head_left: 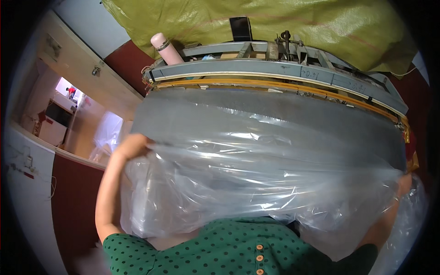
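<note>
We note a clear, glossy plastic sheet (256, 174) with white glints over a grey surface. Our blouse (220, 250) is dark green with small black dots and orange-tan buttons. The machine frame (275, 68) reads blue-grey, edged by a yellow-orange strip (293, 87). Behind it, an olive-yellow woven sack (275, 23); a pale pink bottle (166, 49); a dark red wall (68, 201).

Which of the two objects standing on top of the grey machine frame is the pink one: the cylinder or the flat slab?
The cylinder: the pink bottle, leaning near the frame's left end. The other, a flat rectangular slab, is black and stands further right, against the yellow-green sheet.
</note>
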A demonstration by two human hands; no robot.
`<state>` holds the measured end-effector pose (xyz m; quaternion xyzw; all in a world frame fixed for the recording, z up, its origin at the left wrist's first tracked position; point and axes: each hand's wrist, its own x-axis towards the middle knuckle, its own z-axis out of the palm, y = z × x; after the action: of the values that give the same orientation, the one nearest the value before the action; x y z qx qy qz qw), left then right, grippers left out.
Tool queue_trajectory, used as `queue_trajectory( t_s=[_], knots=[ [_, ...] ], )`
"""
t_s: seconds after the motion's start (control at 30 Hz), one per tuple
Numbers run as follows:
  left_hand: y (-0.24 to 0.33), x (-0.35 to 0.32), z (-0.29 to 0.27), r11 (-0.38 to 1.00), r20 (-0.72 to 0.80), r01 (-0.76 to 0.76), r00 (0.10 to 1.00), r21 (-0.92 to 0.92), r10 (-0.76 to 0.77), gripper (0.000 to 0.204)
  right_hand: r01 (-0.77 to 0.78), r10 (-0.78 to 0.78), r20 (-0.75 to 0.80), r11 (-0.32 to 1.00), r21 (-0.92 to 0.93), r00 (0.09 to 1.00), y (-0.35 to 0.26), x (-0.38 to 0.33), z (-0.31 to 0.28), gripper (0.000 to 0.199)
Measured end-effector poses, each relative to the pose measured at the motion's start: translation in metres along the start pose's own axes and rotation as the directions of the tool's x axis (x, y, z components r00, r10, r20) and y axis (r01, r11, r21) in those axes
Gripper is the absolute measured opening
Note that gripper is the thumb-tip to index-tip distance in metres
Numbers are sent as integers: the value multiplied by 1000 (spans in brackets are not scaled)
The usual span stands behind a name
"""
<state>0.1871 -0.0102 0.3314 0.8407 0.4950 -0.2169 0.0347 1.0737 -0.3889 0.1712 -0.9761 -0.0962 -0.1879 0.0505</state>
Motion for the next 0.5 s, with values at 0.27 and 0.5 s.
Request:
queue_trajectory(
  t_s=[0.27, 0.5],
  knots=[
    [-30, -4, -44, 853, -903, 331, -9, 403, 430, 52, -30, 30, -22, 1000, -1, 999, 6, 8, 6, 28],
    [-84, 24, 88, 896, 103, 401, 900, 190, -424, 55, -78, 79, 23, 996, -32, 997, 20, 24, 36, 28]
  ],
)
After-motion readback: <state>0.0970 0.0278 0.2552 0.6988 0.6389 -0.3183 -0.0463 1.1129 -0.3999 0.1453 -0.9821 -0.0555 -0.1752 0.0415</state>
